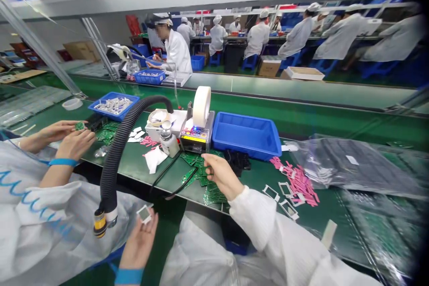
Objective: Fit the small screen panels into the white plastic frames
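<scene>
Low on the left, my left hand (140, 237) is closed on a small white frame with a grey panel (144, 215), held off the table in front of a co-worker's gown. A blue band circles that wrist. My right hand (223, 174) has thumb and forefinger pinched together just before the front of a tape dispenser (196, 139); whatever is between the fingertips is too small to make out. A large roll of pale tape (202, 106) stands on top of the dispenser. Green circuit boards (214, 193) lie in a pile beneath and beside the right hand.
A black flexible hose (114, 156) arches between me and a co-worker, whose hands (75, 143) hold a green board. Around the dispenser are a blue tray (246, 135), a white bottle (169, 143), pink strips (301, 183), white frames (288, 210) and plastic-bagged sheets (351, 161).
</scene>
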### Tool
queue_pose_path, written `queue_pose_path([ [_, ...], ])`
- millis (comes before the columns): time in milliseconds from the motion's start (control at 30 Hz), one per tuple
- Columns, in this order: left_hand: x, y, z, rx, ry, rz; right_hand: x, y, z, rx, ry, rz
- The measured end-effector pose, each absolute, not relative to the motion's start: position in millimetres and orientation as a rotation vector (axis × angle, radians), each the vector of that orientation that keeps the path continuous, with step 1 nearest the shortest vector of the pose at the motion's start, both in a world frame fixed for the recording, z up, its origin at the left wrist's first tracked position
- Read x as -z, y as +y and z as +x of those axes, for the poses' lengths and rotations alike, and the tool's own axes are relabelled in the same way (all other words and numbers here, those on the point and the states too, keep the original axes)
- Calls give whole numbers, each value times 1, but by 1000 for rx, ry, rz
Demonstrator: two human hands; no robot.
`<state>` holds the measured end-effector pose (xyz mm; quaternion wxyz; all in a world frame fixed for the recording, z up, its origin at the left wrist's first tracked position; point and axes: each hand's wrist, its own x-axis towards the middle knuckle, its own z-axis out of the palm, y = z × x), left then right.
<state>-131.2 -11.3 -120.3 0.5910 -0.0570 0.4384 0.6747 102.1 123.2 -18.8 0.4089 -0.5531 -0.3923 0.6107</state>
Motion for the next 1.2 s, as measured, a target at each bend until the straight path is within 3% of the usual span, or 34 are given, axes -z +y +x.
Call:
queue_pose_path([
  [167, 124, -30, -192, -1720, 935, -209, 22, 144, 80, -1528, -673, -1460],
  [500, 106, -23, -199, -1734, 983, -230, 16, 155, 63, -1449, -505, -1457],
  [667, 110, -8, -159, -1649, 737, -300, 0, 104, 79, -1416, -716, -1305],
  [767, 91, 2, -103, -1454, 691, -322, -11, 61, 96, -1395, -904, -1219],
  [1000, 16, 16, 4, -1118, 517, -93, -24, 13, 120, -924, -1619, -1179],
  [1200, 1, 12, 26, -1045, 442, 10, -34, 15, 134, -485, -1678, -1310],
])
